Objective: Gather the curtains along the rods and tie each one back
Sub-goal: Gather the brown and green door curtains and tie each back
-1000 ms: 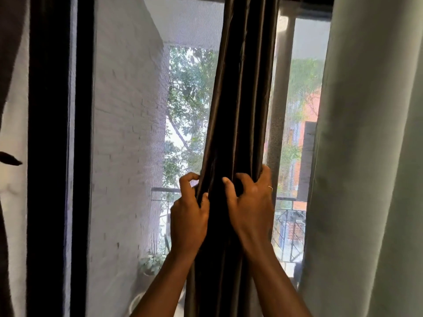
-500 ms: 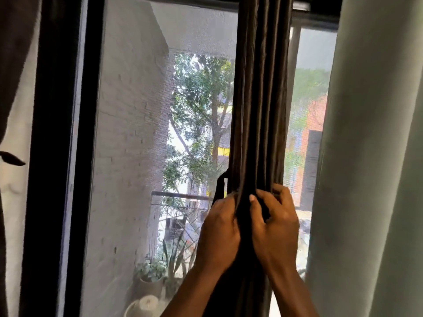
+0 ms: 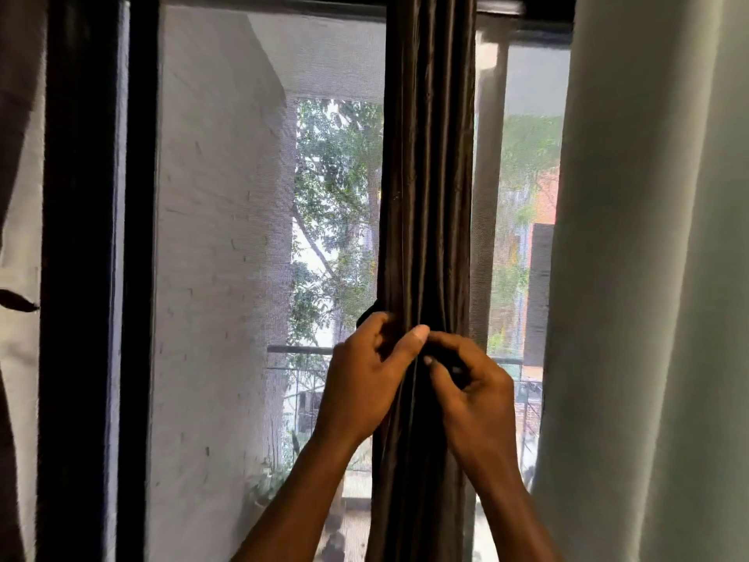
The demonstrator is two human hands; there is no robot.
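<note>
dark curtain [image 3: 425, 196]: gathered into a narrow upright bundle, centre frame, before the window screen [image 3: 243, 237].
left hand [image 3: 364, 383]: clasps the bundle from its left side, thumb across the front.
right hand [image 3: 474, 395]: fingers curled, pinching dark fabric at the bundle's front.
key relation: bundle runs vertical between both hands; a dark tab [image 3: 369, 312], likely the tie, juts at its left edge, nearer the left hand.

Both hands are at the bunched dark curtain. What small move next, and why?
Probably bring the dark strip round the front and fasten it. The dark curtain is bunched, the strip shows at its left edge by the left hand, the right hand pinches dark fabric in front, and no knot shows.
</note>
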